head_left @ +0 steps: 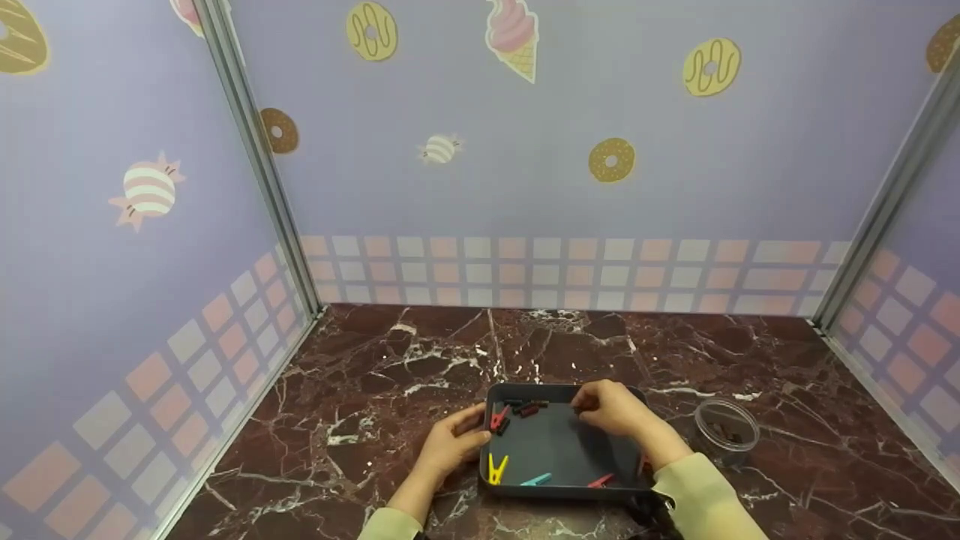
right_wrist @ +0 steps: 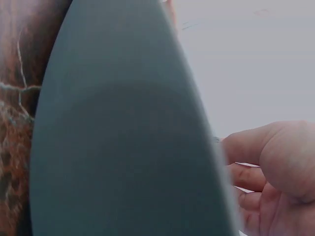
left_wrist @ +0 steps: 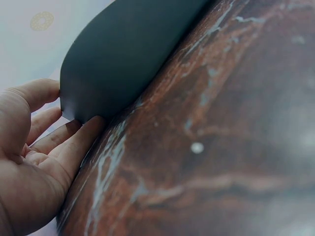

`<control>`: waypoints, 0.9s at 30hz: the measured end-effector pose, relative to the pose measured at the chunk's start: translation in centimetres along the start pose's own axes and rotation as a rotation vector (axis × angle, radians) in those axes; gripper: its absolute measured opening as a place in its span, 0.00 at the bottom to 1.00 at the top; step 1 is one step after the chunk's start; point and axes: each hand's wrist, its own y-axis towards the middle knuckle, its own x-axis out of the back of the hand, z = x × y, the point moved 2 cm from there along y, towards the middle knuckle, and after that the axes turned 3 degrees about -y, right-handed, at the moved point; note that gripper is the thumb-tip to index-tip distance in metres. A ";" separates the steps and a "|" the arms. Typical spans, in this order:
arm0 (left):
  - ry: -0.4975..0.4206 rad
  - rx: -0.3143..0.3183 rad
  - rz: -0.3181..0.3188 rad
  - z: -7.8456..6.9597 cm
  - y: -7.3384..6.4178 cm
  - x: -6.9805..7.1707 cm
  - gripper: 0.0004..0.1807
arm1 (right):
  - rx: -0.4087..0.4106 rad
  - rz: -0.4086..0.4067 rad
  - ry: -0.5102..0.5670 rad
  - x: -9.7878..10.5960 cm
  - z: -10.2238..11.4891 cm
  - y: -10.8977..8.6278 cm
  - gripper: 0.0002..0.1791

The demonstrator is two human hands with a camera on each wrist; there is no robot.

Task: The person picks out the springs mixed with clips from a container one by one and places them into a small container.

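Pale sleeve (head_left: 709,495) behind the right hand (head_left: 619,412), fingers bent over a dark tray (head_left: 562,450), hold unclear, left hand (head_left: 450,448) clamped the tray's edge, red clip (head_left: 499,417) lay just beside its fingers.

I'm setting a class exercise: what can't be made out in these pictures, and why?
Head: whether the right hand holds anything; its fingers cover it.
Head: what the dark pieces in the tub are; too small.
Right wrist: the tray's inside; its wall hides it.
Left wrist: the tray's far end; cut by the picture's top edge.
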 end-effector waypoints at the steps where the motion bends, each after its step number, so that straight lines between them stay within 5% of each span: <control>1: 0.002 0.000 0.000 0.0 0.0 0.0 0.33 | -0.004 0.002 0.016 0.1 0.0 -0.1 0.08; 27: -0.031 0.009 0.015 -0.1 0.0 -0.1 0.33 | 0.017 -0.045 0.299 1.7 -1.5 -2.6 0.13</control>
